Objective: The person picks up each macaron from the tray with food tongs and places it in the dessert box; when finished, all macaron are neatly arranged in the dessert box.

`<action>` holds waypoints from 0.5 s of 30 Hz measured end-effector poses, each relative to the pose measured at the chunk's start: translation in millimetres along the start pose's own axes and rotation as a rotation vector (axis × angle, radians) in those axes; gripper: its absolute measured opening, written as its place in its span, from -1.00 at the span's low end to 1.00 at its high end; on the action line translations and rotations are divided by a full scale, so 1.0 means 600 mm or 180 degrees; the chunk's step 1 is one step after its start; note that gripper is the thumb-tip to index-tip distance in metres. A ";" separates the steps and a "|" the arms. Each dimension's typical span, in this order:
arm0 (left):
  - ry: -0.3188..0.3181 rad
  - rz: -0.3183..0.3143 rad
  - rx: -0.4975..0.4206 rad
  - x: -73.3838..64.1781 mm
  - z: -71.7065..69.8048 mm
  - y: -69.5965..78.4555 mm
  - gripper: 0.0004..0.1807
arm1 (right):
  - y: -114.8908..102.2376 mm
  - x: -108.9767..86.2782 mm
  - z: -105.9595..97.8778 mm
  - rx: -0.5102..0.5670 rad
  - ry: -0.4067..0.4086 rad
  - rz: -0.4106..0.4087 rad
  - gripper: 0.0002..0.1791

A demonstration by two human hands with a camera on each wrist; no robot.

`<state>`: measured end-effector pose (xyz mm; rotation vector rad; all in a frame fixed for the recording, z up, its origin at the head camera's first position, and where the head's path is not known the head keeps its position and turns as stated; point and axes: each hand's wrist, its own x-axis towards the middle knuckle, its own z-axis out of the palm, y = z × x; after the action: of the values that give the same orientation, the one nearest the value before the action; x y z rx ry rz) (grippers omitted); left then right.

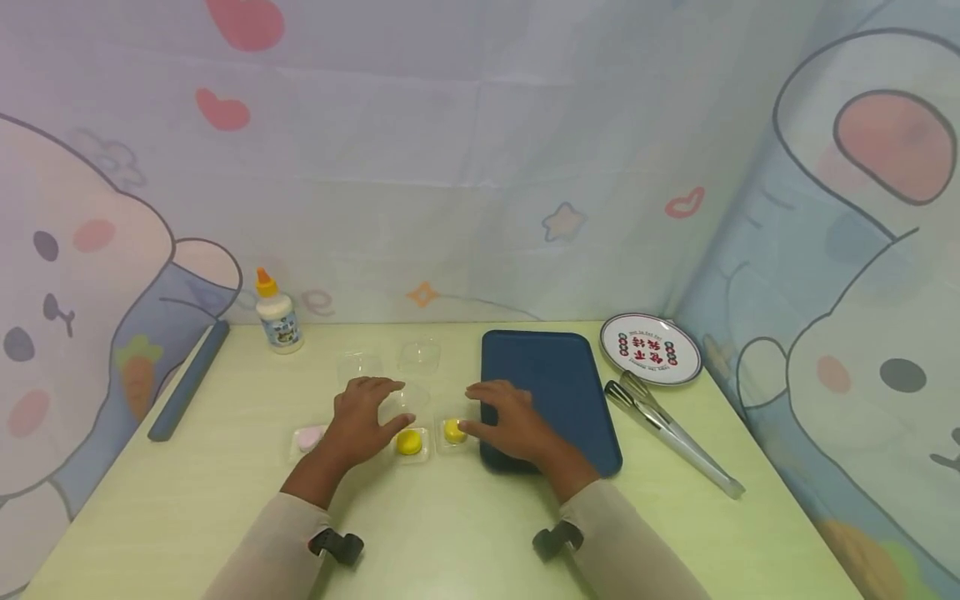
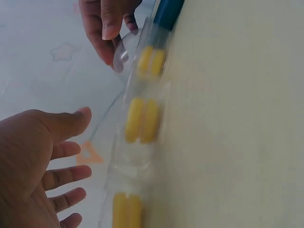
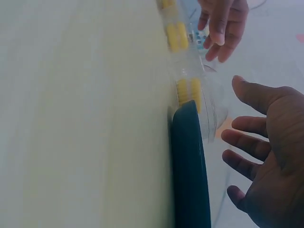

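Observation:
My left hand [image 1: 367,421], fingers spread and bent a little, hovers between a pink macaron [image 1: 308,439] and a yellow macaron [image 1: 408,442]. Across from it my right hand [image 1: 513,421] hovers above the left edge of a navy tray [image 1: 547,392], its thumb near another yellow macaron [image 1: 454,431]. Neither hand holds anything. The macarons sit in small clear plastic boxes. In the left wrist view a third yellow macaron [image 2: 127,211] shows; the left hand seems to hide it in the head view. A clear domed lid [image 3: 218,102] stands behind the box nearest the tray.
Clear plastic lids [image 1: 418,356] lie behind the boxes. At the back left stand a glue bottle [image 1: 279,321] with an orange tip and a grey-blue rod [image 1: 191,379] along the edge. Metal tongs [image 1: 675,437] and an oval printed plate [image 1: 651,348] lie right of the tray.

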<state>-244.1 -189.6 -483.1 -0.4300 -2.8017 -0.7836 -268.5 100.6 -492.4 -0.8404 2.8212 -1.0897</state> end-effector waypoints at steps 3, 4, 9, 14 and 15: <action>-0.0034 -0.0207 0.0103 0.007 -0.016 -0.014 -0.40 | -0.013 0.015 0.003 -0.0018 -0.0047 0.0041 -0.38; -0.0052 -0.0270 0.0137 0.010 -0.020 -0.019 -0.39 | -0.016 0.020 0.004 -0.0029 -0.0065 0.0046 -0.38; -0.0202 -0.0519 0.0176 0.023 -0.041 -0.033 -0.37 | -0.028 0.045 0.012 -0.0066 -0.0085 0.0080 -0.45; -0.0389 -0.0625 0.0103 0.034 -0.051 -0.045 -0.37 | -0.043 0.069 0.015 -0.0175 -0.0104 0.0162 -0.46; -0.0431 -0.0634 0.0096 0.036 -0.051 -0.047 -0.38 | -0.046 0.074 0.016 -0.0216 -0.0120 0.0178 -0.45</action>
<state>-269.9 -224.1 -465.0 -0.2079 -3.0134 -0.7769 -291.4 56.4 -474.4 -0.7729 2.8466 -0.9663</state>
